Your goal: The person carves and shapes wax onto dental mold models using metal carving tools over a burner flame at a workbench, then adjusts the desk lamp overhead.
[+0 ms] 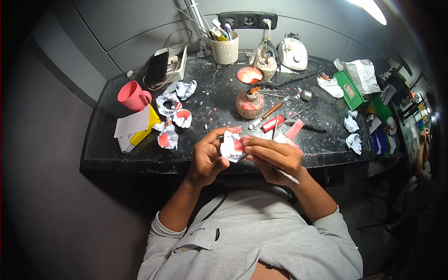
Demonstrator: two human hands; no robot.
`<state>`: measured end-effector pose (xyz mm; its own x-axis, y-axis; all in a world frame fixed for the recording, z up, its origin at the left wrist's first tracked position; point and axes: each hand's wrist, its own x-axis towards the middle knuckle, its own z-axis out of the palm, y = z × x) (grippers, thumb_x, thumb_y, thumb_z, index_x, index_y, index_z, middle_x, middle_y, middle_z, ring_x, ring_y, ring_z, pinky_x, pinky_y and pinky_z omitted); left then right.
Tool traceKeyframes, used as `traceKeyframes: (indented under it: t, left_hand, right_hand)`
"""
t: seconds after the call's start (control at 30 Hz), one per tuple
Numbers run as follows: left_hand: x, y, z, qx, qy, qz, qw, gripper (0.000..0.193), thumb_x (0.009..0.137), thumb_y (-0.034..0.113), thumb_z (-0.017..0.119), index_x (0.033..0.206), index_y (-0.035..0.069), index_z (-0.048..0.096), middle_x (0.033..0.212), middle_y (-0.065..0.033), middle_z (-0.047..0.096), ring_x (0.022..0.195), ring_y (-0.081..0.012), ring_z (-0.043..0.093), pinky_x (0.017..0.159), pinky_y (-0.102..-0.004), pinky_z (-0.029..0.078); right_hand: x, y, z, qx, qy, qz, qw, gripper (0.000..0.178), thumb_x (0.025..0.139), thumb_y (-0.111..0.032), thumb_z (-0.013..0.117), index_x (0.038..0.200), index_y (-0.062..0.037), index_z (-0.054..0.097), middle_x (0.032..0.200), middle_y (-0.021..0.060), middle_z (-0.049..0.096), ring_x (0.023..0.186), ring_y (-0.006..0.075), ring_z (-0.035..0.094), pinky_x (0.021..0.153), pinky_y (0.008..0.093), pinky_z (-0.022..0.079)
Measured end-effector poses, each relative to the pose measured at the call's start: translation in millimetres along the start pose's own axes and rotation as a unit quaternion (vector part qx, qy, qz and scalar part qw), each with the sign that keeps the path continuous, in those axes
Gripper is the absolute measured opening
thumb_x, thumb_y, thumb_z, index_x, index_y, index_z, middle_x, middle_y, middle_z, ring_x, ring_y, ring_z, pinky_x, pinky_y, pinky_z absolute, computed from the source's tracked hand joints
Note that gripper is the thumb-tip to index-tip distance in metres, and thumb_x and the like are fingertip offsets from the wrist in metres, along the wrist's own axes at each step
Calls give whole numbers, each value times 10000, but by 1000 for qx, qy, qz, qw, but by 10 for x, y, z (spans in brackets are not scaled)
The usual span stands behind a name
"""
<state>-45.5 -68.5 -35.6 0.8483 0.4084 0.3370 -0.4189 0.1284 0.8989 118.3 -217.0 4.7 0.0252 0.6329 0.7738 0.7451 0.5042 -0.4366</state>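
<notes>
Over the front edge of the bench, my left hand [205, 154] is wrapped round a white plaster dental cast [228, 150]. Pink wax [238, 146] covers part of the cast's right side. My right hand [280, 157] grips a slim metal hand tool [285, 175], whose end sticks out below the palm; its other end is hidden. The right fingertips touch the wax on the cast. Beyond the right hand lie pink wax sheets [293, 130], a red block [272, 123] and a wooden-handled wax knife [273, 108].
A spirit burner [249, 106] with an orange flame stands mid-bench, behind it a bowl of pink wax [249, 75]. Several plaster casts [167, 139] lie left, near a pink mug [132, 95]; more plaster pieces [353, 143] are right, below a green box [348, 89].
</notes>
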Motion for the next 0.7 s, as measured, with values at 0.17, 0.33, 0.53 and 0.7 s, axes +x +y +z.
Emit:
traceKeyframes:
  t: [0.17,0.33,0.53,0.7]
  left_hand:
    - [3,22,10,-8,-7,6,1000,931,833,475,841,1425,-100,411,1239,-185,657,1149,-193,655,989,-317,521]
    - [0,19,11,-6,-7,-2,1000,919,830,457,849,1424,-96,416,1242,-186,657,1154,-192,653,984,-308,519]
    - [-11,-2,-2,1,-3,0,1000,915,829,459,850,1417,-96,422,1233,-185,662,1142,-191,658,974,-300,522]
    - [3,58,27,38,8,-40,998,1017,809,668,762,1371,-128,466,1247,-189,657,1122,-206,673,987,-332,534]
  right_hand:
    - [-25,-6,5,-12,-15,-3,1000,201,818,95,738,1015,64,714,1100,200,741,1025,318,748,861,365,624]
    - [-32,4,-1,-19,-21,-13,1000,236,805,107,747,1034,65,714,1103,196,735,1032,313,744,849,367,625]
    - [-44,64,39,-42,-9,-40,998,279,796,28,812,1046,23,690,1093,161,722,922,294,751,737,358,639]
    - [-58,95,19,-41,-11,-52,998,270,800,28,805,1042,29,686,1101,166,722,936,294,750,746,356,639]
